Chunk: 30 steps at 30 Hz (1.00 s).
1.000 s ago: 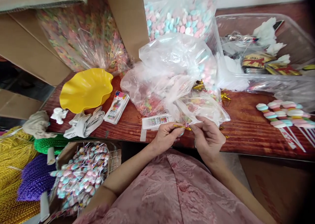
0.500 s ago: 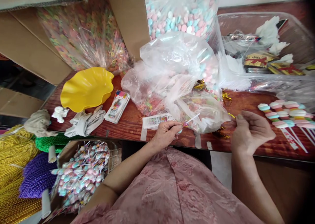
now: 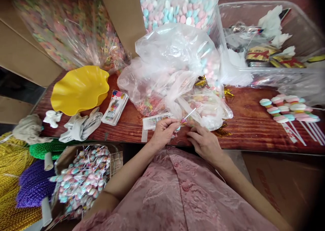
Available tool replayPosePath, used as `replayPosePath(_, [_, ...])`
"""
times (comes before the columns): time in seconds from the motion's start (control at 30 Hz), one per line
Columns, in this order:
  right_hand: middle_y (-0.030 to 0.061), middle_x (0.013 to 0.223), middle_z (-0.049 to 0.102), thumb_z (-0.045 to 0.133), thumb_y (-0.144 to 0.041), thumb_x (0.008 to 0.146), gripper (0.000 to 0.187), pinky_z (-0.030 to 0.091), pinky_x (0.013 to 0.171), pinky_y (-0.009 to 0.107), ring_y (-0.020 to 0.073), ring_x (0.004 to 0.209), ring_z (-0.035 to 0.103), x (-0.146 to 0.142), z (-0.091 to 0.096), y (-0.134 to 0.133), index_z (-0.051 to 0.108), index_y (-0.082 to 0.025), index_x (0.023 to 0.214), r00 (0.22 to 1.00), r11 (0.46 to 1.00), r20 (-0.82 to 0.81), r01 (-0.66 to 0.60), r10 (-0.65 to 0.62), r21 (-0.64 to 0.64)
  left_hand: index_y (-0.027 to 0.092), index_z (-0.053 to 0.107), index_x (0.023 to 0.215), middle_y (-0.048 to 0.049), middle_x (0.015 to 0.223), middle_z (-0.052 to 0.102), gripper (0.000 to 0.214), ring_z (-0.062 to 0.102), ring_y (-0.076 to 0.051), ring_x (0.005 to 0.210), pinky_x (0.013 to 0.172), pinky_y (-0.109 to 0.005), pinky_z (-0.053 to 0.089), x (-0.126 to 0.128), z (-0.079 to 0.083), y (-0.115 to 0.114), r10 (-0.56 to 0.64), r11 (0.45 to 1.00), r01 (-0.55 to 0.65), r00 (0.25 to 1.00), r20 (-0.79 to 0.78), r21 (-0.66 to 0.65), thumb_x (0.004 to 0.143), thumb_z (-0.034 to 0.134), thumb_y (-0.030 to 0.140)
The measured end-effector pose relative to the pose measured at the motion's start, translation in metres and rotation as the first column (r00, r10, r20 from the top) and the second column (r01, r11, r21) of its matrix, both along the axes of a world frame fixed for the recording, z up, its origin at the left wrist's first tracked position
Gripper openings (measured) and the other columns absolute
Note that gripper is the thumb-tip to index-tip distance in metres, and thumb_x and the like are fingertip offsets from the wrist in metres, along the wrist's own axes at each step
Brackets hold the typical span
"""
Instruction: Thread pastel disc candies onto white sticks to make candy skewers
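Note:
In my left hand (image 3: 165, 132) is a marshmallow lollipop (image 3: 183, 121) in a clear wrapper, pinched at the wrapper's neck. Its white stick points up and to the right, and the marshmallow end hangs below my fingers, partly hidden. My right hand (image 3: 204, 141) is close beside it on the right, fingers curled in and fingertips near the wrapped neck; what they hold is too small to make out. Bunches of gold twist ties (image 3: 222, 131) lie just beyond my right hand. Behind both hands spreads an open plastic bag (image 3: 162, 85) of colourful candies.
Unwrapped marshmallow sticks (image 3: 291, 111) lie on the table's right side. A clear bin (image 3: 266, 70) stands behind them. To the left are a yellow wavy bowl (image 3: 81, 89), a stack of printed wrappers (image 3: 115, 107) and a grey cloth (image 3: 82, 124). A box of wrapped lollipops (image 3: 83, 180) stands below.
My right hand has moved left, from beside the gold ties, where a gold strip showed at its fingertips, to the lollipop. My left hand still holds the lollipop. The view has shifted slightly.

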State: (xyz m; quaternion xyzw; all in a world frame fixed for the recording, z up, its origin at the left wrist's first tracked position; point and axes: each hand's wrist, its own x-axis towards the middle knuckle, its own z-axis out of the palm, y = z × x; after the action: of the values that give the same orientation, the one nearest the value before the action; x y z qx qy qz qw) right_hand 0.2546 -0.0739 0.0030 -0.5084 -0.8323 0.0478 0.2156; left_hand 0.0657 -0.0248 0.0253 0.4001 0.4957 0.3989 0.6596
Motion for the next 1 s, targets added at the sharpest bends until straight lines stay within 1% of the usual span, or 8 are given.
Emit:
replayPosePath(0.17, [0.0098, 0.102, 0.067, 0.05, -0.008, 0.086, 0.018, 0.042, 0.065, 0.031, 0.0194, 0.08, 0.057, 0.003, -0.011, 0.008, 0.064, -0.018, 0.08, 0.993, 1.0, 0.118, 0.013, -0.013, 0.001, 0.017, 0.076, 0.081, 0.0013, 0.068, 0.063, 0.027, 0.052, -0.006, 0.054, 0.05, -0.018, 0.049, -0.01, 0.003, -0.004, 0.057, 0.998, -0.057, 0.998, -0.015, -0.017, 0.069, 0.074, 0.041])
replayPosePath(0.23, [0.0105, 0.104, 0.067, 0.05, -0.008, 0.085, 0.017, 0.042, 0.064, 0.031, 0.0191, 0.079, 0.057, 0.003, -0.008, 0.006, 0.062, -0.018, 0.081, 0.996, 1.0, 0.088, 0.024, -0.024, -0.008, 0.017, 0.075, 0.081, 0.0013, 0.068, 0.063, 0.029, 0.052, -0.006, 0.054, 0.051, -0.018, 0.049, -0.012, 0.002, -0.005, 0.072, 0.997, -0.073, 0.997, -0.027, -0.024, 0.069, 0.074, 0.043])
replayPosePath(0.37, [0.0042, 0.083, 0.063, 0.047, -0.013, 0.09, 0.013, 0.045, 0.067, 0.028, 0.0154, 0.072, 0.056, -0.001, 0.012, -0.002, 0.055, -0.021, 0.083, 0.963, 0.997, -0.271, -0.006, -0.016, -0.082, 0.016, 0.074, 0.081, 0.0018, 0.068, 0.061, 0.031, 0.052, -0.006, 0.053, 0.051, -0.019, 0.049, -0.011, 0.0, -0.004, 0.055, 0.998, -0.056, 0.997, -0.053, -0.005, 0.069, 0.073, 0.045])
replayPosePath(0.47, [-0.0019, 0.07, 0.057, 0.049, -0.018, 0.093, 0.01, 0.043, 0.058, 0.025, 0.0109, 0.059, 0.05, -0.015, 0.032, -0.006, 0.055, -0.022, 0.086, 0.837, 0.99, -0.534, 0.056, -0.118, -0.131, 0.016, 0.074, 0.082, 0.002, 0.067, 0.061, 0.03, 0.051, -0.007, 0.054, 0.052, -0.02, 0.048, -0.006, 0.001, -0.004, 0.013, 1.0, -0.012, 0.998, -0.059, 0.029, 0.072, 0.071, 0.044])
replayPosePath(0.57, [-0.002, 0.072, 0.062, 0.053, -0.019, 0.093, 0.01, 0.047, 0.06, 0.025, 0.0113, 0.061, 0.056, -0.037, 0.043, 0.0, 0.059, -0.023, 0.086, 0.74, 0.987, -0.653, 0.116, -0.158, -0.108, 0.016, 0.074, 0.08, 0.0016, 0.067, 0.062, 0.023, 0.052, -0.008, 0.06, 0.06, -0.021, 0.048, 0.001, 0.003, -0.005, -0.019, 0.989, 0.028, 0.998, -0.062, 0.143, 0.076, 0.066, 0.037])
replayPosePath(0.7, [0.0035, 0.09, 0.073, 0.051, -0.018, 0.092, 0.02, 0.054, 0.075, 0.033, 0.0176, 0.08, 0.068, -0.055, 0.036, 0.016, 0.069, -0.025, 0.098, 0.779, 0.996, -0.622, 0.091, -0.082, -0.017, 0.017, 0.073, 0.074, 0.0009, 0.068, 0.062, 0.02, 0.054, -0.011, 0.069, 0.07, -0.023, 0.046, 0.001, 0.007, -0.008, -0.035, 0.978, 0.046, 0.998, -0.058, 0.203, 0.078, 0.06, 0.032])
replayPosePath(0.83, [0.0049, 0.094, 0.074, 0.049, -0.014, 0.089, 0.028, 0.056, 0.075, 0.034, 0.0185, 0.083, 0.069, -0.052, 0.024, 0.023, 0.071, -0.025, 0.104, 0.819, 0.998, -0.571, 0.064, -0.063, -0.017, 0.018, 0.074, 0.079, -0.0002, 0.075, 0.063, 0.021, 0.054, -0.011, 0.072, 0.072, -0.024, 0.045, -0.006, 0.007, -0.011, -0.07, 0.983, 0.071, 0.997, -0.013, 0.167, 0.079, 0.061, 0.035])
replayPosePath(1.0, [0.0059, 0.096, 0.073, 0.048, -0.014, 0.09, 0.031, 0.054, 0.076, 0.034, 0.0182, 0.085, 0.068, -0.048, 0.024, 0.02, 0.064, -0.024, 0.115, 0.842, 0.997, -0.536, 0.049, -0.07, -0.054, 0.016, 0.073, 0.077, 0.0007, 0.07, 0.059, 0.026, 0.048, -0.01, 0.065, 0.065, -0.022, 0.041, -0.009, 0.005, -0.01, -0.099, 0.985, 0.1, 0.995, -0.017, 0.139, 0.079, 0.065, 0.041])
